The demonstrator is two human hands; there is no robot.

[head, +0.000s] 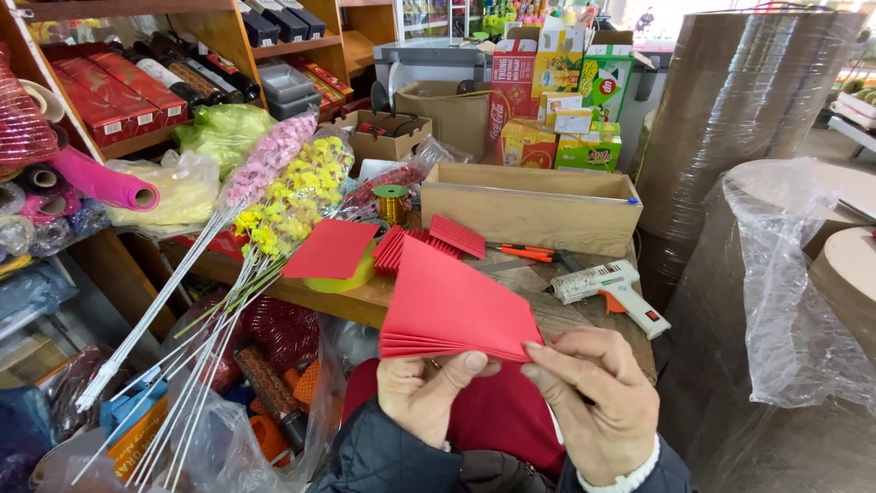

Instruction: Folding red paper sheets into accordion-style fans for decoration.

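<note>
While raised above the surface's (584, 315) near edge, both hands pinch a folded red paper stack (452, 306): left hand (429, 393) thumb on top, right hand (593, 402) fingertips gripping its corner.

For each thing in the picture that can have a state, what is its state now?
red paper sheets: folded into a fanned stack, held at the lower edge.
left hand: thumb pinching the stack.
right hand: fingers gripping the stack's corner.
glue gun: lying on the table, untouched.
long cardboard box: open at the top.
gold ribbon spool: standing upright.
orange-handled cutter: lying flat.
artificial flower stems: leaning over the table edge.
</note>
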